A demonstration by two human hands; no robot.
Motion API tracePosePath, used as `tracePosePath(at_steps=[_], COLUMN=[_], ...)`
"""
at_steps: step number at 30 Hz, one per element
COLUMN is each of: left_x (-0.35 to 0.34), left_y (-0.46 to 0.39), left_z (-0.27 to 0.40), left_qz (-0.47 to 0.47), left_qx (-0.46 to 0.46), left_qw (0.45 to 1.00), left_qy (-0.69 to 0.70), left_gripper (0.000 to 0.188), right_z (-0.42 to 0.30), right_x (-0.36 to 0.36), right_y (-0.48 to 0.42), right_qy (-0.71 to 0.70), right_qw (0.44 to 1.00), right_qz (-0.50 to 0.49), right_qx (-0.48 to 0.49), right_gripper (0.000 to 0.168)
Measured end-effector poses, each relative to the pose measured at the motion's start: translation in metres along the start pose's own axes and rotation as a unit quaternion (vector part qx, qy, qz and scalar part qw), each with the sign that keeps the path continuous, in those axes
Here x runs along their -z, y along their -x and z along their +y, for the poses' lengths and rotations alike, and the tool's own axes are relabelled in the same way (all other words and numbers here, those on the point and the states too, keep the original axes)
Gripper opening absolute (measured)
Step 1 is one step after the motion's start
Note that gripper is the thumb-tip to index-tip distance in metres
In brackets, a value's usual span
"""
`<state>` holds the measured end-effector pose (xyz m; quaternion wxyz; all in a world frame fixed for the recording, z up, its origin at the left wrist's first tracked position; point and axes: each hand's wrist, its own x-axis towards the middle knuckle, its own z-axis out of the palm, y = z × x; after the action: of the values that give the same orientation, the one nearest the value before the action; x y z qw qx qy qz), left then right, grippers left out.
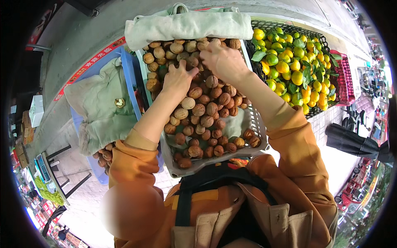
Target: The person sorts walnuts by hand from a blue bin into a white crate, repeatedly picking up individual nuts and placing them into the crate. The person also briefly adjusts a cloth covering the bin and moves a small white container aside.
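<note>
Many brown walnuts (211,109) fill a pale plastic crate (261,133) in front of me, heaped toward its far end and sparser near me. Among the far walnuts is my left hand (179,77), its thumb and index finger spread beside a walnut (192,62). To its right, my right hand (222,60) reaches in with bent fingers touching the heap. The fingertips of both hands are partly hidden, so a grip on any single nut does not show. A pale rolled cloth (189,26) lies across the crate's far rim.
Left of the crate stands a blue bin (128,80) with a pale cloth (99,90) and a cracked walnut (119,102) on it. On the right, a black crate (313,32) holds green-yellow citrus fruit (297,77). A digital scale (43,169) is at lower left.
</note>
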<state>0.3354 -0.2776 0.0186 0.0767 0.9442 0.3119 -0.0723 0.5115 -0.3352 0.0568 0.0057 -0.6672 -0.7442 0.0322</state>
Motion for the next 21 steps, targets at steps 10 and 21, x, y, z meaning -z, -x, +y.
tracePosePath(at_steps=[10, 21], left_x=[0.086, -0.027], left_y=[0.054, 0.167], left_z=[-0.019, 0.132], left_qz=[0.064, -0.010], left_qx=[-0.025, -0.190], left_qw=[0.957, 0.964], left_qy=[0.282, 0.188], left_gripper=[0.044, 0.040], right_z=[-0.044, -0.046], right_x=[-0.003, -0.010], right_y=[-0.010, -0.024], right_qy=[0.138, 0.106], right_qw=[0.979, 0.952], right_qz=[-0.136, -0.284], right_qx=[0.067, 0.050], right_gripper=[0.028, 0.052])
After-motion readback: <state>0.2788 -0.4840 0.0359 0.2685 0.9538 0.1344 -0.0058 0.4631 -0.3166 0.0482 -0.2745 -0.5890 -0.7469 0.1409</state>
